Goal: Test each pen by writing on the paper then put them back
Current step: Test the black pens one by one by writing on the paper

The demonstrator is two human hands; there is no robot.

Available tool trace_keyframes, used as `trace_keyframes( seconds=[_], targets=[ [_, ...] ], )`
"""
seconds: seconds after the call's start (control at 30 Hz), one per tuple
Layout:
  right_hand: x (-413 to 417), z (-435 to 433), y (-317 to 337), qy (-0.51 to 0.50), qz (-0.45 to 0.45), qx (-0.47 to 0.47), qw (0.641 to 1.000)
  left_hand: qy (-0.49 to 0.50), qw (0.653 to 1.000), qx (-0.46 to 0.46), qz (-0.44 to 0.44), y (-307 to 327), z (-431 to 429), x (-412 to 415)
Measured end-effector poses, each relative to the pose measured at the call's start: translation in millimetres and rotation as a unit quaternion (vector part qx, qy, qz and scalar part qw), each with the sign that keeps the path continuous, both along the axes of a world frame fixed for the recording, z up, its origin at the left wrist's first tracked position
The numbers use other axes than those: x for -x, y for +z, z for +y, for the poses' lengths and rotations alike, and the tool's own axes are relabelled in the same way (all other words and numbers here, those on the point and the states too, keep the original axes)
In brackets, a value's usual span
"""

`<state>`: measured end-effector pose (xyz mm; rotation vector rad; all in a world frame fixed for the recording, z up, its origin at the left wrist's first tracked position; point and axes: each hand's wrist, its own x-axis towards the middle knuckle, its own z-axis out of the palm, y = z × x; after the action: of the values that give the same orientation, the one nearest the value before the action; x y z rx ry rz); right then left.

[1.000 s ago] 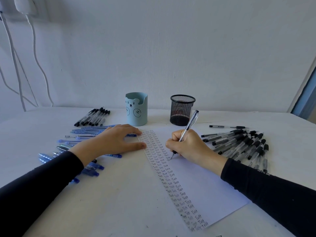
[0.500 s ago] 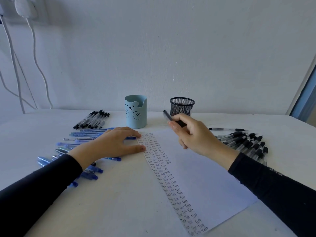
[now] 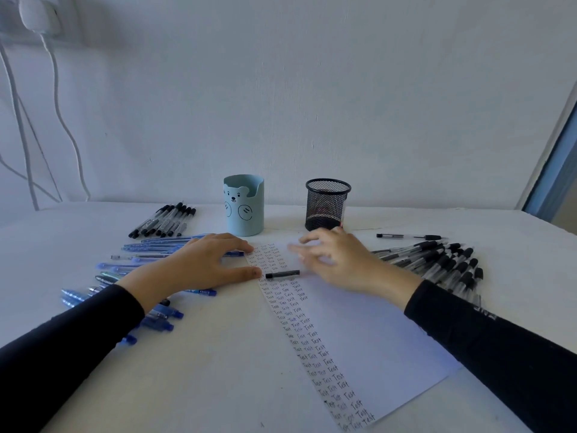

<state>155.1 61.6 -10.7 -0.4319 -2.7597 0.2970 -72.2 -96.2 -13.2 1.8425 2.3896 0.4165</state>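
Note:
A white paper (image 3: 368, 332) lies in the middle of the table, with columns of handwritten "Test" down its left side. My left hand (image 3: 203, 264) rests flat on the paper's upper left edge, fingers straight. My right hand (image 3: 340, 260) hovers blurred over the top of the paper with fingers spread and nothing visible in it. A short black pen piece (image 3: 282, 274), either a cap or a pen end, lies on the paper between the two hands. Black pens (image 3: 437, 260) are fanned out to the right, and blue pens (image 3: 146, 254) to the left under my left arm.
A light blue bear cup (image 3: 243, 210) and a black mesh cup (image 3: 327, 207) stand at the back by the wall. A small group of black pens (image 3: 165, 221) lies at the back left, a single pen (image 3: 406, 236) at the back right. Cables hang on the left wall.
My right hand stopped writing, lifted the pen toward the mesh cup, and now hovers with no pen in it. A black pen piece now lies on the paper. My left hand stayed put.

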Motion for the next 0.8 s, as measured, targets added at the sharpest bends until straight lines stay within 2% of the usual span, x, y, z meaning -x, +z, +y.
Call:
trace_keyframes(
  seconds=[0.07, 0.1, 0.17, 0.23, 0.3, 0.37, 0.5, 0.6, 0.7, 0.8],
  targets=[
    [-7, 23, 8, -0.059, 0.086, 0.015, 0.994, -0.008, 1.0, -0.003, 0.017, 0, 0, 0],
    [-13, 39, 11, -0.115, 0.098, 0.001, 0.988, -0.014, 1.0, -0.012, 0.025, 1, 1, 0],
    [-30, 64, 16, -0.242, 0.025, -0.015, 0.97, -0.032, 0.998, -0.051, 0.025, 2, 4, -6],
    [-44, 76, 17, -0.303, -0.068, 0.018, 0.95, -0.054, 0.992, -0.108, 0.037, 3, 9, -14],
    [-49, 77, 17, -0.31, -0.096, 0.064, 0.944, -0.084, 0.986, -0.135, 0.046, 2, 13, -23],
    [-47, 79, 20, -0.323, -0.088, 0.072, 0.939, -0.114, 0.984, -0.133, 0.018, -2, 16, -30],
    [-40, 84, 22, -0.365, -0.086, 0.043, 0.926, -0.169, 0.975, -0.136, -0.041, -3, 18, -44],
    [-40, 87, 20, -0.38, -0.082, 0.028, 0.921, -0.189, 0.969, -0.158, -0.012, -4, 21, -44],
    [-43, 91, 11, -0.332, -0.013, -0.014, 0.943, -0.181, 0.955, -0.233, 0.005, 1, 19, -36],
    [-43, 79, 12, -0.264, 0.063, -0.086, 0.959, -0.106, 0.929, -0.352, -0.041, 21, 13, -23]
  ],
)
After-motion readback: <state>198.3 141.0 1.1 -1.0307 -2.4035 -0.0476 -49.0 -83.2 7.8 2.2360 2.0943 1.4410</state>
